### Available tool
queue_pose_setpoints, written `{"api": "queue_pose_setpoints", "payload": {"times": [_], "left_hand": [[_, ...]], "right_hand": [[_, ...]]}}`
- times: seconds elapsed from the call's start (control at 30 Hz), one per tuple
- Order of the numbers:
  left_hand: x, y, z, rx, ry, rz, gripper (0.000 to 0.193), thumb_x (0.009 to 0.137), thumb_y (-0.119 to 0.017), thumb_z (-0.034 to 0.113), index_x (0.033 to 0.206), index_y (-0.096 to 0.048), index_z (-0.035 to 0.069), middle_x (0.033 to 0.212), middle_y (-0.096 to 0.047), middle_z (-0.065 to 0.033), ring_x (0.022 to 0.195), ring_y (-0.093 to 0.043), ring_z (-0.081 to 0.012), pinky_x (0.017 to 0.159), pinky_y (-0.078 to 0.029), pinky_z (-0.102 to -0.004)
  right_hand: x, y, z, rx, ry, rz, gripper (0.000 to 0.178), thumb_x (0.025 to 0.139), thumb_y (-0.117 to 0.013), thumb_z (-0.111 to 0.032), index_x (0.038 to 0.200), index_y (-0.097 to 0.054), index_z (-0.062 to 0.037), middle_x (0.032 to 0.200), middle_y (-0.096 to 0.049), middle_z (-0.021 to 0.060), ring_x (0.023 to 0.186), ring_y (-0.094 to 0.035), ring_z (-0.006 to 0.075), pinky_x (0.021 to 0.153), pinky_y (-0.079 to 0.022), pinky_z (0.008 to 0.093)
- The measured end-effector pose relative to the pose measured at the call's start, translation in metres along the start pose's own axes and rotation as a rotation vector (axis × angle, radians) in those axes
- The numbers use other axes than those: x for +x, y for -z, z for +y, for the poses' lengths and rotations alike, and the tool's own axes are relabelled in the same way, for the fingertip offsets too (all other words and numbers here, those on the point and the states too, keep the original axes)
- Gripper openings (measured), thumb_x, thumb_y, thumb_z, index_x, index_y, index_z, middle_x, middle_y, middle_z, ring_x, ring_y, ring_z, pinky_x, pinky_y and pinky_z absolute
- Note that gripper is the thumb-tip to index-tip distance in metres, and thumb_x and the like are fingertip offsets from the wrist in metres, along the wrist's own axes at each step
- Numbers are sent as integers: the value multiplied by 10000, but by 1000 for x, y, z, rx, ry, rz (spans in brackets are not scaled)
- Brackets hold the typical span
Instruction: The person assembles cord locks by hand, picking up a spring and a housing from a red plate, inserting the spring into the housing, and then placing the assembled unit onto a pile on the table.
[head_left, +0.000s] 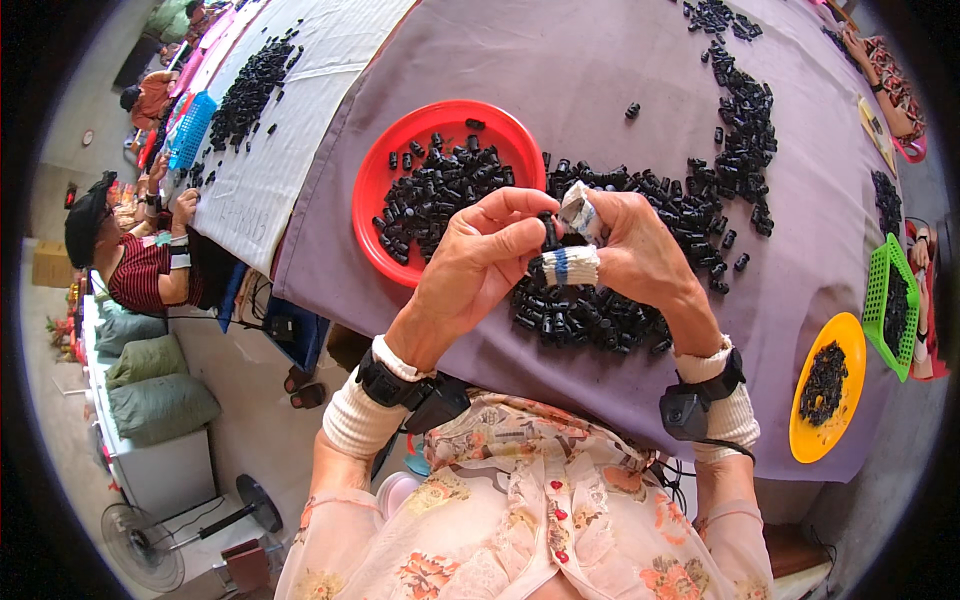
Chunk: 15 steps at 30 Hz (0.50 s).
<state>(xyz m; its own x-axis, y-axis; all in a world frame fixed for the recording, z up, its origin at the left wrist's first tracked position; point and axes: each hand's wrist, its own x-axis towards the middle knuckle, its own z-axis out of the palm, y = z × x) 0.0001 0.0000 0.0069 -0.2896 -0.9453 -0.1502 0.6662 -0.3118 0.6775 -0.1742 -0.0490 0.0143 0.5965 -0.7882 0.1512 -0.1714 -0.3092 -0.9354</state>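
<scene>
My left hand pinches a small black cylindrical plastic part between thumb and forefinger. Close against it, my right hand is curled, with white cloth finger covers, one striped blue, on its fingers. Whatever the right fingertips grip is hidden by the covers. Both hands are above the purple-grey tablecloth, between a red round tray of black parts and a large heap of similar black parts. The heap runs on to the far right.
At right lie a yellow plate with small dark pieces and a green basket. On the left, a white-covered table carries another black heap; a person in a striped top works there. A fan stands lower left.
</scene>
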Motion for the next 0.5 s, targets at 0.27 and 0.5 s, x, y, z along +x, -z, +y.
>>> {"api": "queue_pose_setpoints", "payload": {"times": [0.27, 0.5], "left_hand": [[2, 4, -2, 57, -28, 107, 131, 803, -584, 3, 934, -592, 10, 863, -616, -54, 794, -598, -119, 749, -499, -256], [3, 34, 11, 195, -142, 220, 147, 829, -515, 48, 949, -572, -14, 834, -599, -110, 725, -597, -187, 704, -512, -312]], "right_hand": [[1, -10, 8, 43, -22, 4, 265, 654, -736, -178, 720, -542, -11, 578, -511, 43, 542, -435, 105, 517, -394, 286], [3, -8, 11, -22, -109, 7, 237, 692, -712, -182, 763, -575, -3, 585, -524, 45, 550, -449, 107, 525, -401, 293]]}}
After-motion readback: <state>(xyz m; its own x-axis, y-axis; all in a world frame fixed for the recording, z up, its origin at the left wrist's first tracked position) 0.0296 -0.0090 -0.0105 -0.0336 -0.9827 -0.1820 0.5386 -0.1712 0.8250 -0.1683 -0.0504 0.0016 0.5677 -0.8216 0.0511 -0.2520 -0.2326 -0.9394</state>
